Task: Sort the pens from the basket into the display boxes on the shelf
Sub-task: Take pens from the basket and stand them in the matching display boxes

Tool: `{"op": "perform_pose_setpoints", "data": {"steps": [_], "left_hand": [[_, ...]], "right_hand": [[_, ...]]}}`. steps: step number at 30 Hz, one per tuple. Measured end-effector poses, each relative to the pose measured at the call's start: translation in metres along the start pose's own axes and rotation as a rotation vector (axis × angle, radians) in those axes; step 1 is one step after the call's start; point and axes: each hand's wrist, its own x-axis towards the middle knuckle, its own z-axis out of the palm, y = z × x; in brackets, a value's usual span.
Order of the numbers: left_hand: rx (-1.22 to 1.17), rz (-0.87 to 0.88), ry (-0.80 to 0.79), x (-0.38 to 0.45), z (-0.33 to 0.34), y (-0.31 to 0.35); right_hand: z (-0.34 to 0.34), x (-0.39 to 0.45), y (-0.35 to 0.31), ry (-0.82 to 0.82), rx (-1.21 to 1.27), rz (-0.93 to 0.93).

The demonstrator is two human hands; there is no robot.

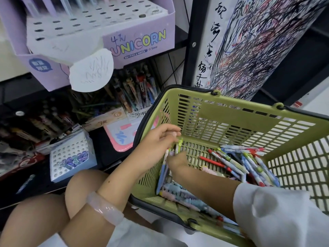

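A green plastic basket (249,111) at lower right holds several loose pens (240,163) on its floor. My left hand (158,139) reaches over the basket's left wall and grips a small bunch of pens (166,163) that hang down inside. Just below it, my right hand (178,160) pinches one of those pens, though its fingers are partly hidden. A purple Unicorn display box (142,41) with a holed white insert sits on the upper shelf. A light blue holed box (73,155) with a few pen tops stands on the lower shelf.
More pen display boxes (138,93) fill the dark lower shelf, and a pink-edged scribble pad (121,138) lies beside the basket. A scribbled test paper (249,41) hangs on the black post at right. My knees (80,189) are below the shelf.
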Motion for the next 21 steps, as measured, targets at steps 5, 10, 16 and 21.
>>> {"op": "perform_pose_setpoints", "data": {"steps": [5, 10, 16, 21], "left_hand": [[-0.020, 0.003, 0.017, 0.000, 0.000, 0.000], [-0.025, 0.002, 0.018, 0.002, 0.001, 0.003], [-0.060, -0.008, 0.040, 0.000, -0.001, 0.003], [-0.100, -0.016, 0.060, -0.002, 0.000, 0.003]], "right_hand": [[0.010, 0.004, -0.002, -0.027, 0.028, 0.016], [0.003, 0.018, 0.005, -0.125, 0.112, 0.011], [0.000, 0.016, 0.000, -0.284, 0.197, 0.124], [-0.021, -0.002, -0.016, -0.255, 0.109, -0.042]]}}
